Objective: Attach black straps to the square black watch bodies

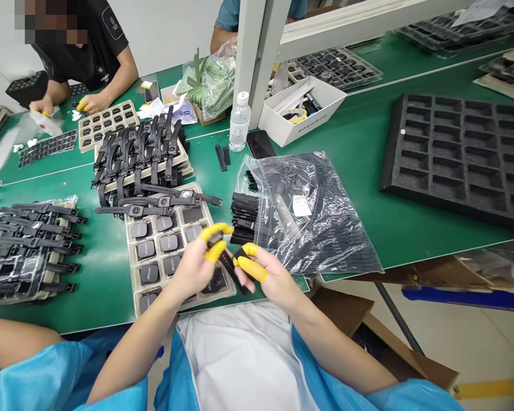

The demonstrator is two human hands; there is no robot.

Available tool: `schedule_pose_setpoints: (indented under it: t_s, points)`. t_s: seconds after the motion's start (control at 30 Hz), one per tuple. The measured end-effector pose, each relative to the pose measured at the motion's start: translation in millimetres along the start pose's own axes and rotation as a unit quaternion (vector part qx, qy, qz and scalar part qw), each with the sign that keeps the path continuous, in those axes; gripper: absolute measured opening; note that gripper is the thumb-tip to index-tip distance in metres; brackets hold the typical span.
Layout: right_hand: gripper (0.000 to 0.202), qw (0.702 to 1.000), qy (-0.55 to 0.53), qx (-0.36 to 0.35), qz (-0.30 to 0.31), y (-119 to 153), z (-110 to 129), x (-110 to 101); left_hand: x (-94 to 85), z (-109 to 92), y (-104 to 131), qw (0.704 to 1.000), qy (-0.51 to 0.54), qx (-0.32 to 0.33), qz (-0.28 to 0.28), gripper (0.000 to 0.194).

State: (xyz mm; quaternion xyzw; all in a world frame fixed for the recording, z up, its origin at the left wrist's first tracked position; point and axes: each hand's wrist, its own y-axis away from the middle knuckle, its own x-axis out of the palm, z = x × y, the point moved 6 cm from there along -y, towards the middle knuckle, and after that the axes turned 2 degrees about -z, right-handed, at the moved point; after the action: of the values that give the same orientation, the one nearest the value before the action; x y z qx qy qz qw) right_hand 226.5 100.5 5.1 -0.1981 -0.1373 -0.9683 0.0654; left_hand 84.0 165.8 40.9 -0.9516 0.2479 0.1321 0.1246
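Observation:
Yellow finger cots cover the fingertips of both my hands. My left hand [199,261] is closed on a small dark watch [215,239], partly hidden by the fingers. A black strap [228,264] slants down between my hands. My right hand [268,273] pinches a short black watch strap piece [240,253] close to it. Below and left of my hands lies a beige tray [133,268] with square dark watch cases in its pockets. Black straps [245,214] are stacked just beyond my hands, beside a clear plastic bag [321,211] full of straps.
Strapped watches [141,148] pile up on trays behind, with more stacked at left [29,245]. A water bottle [240,123], a white box [304,108] and a black foam tray [458,154] stand on the green table. A co-worker [89,63] handles parts opposite; a neighbour's arm [17,342] is at left.

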Motion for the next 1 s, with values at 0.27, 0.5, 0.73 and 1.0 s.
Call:
schedule_pose_setpoints:
  t_s: [0.27, 0.5, 0.73, 1.0]
  points:
    - [0.034, 0.993, -0.105, 0.010, 0.050, -2.3, -10.9, 17.2, 15.2, -9.7, 9.6, 0.969, -0.165, 0.152, 0.099, 0.065]
    - [0.030, 0.980, -0.192, 0.041, 0.026, -2.4, -11.6, 19.8, 18.6, -10.7, 10.7, 0.968, -0.181, 0.158, 0.077, 0.061]
    - [0.031, 0.978, -0.203, 0.047, 0.005, -2.1, -11.0, 16.5, 17.5, -25.4, 10.5, 0.965, -0.162, 0.177, 0.104, 0.051]
    - [0.032, 0.985, -0.147, 0.091, 0.010, -3.2, -14.7, 8.5, 23.3, -19.3, 10.8, 0.934, -0.273, 0.204, 0.109, 0.048]
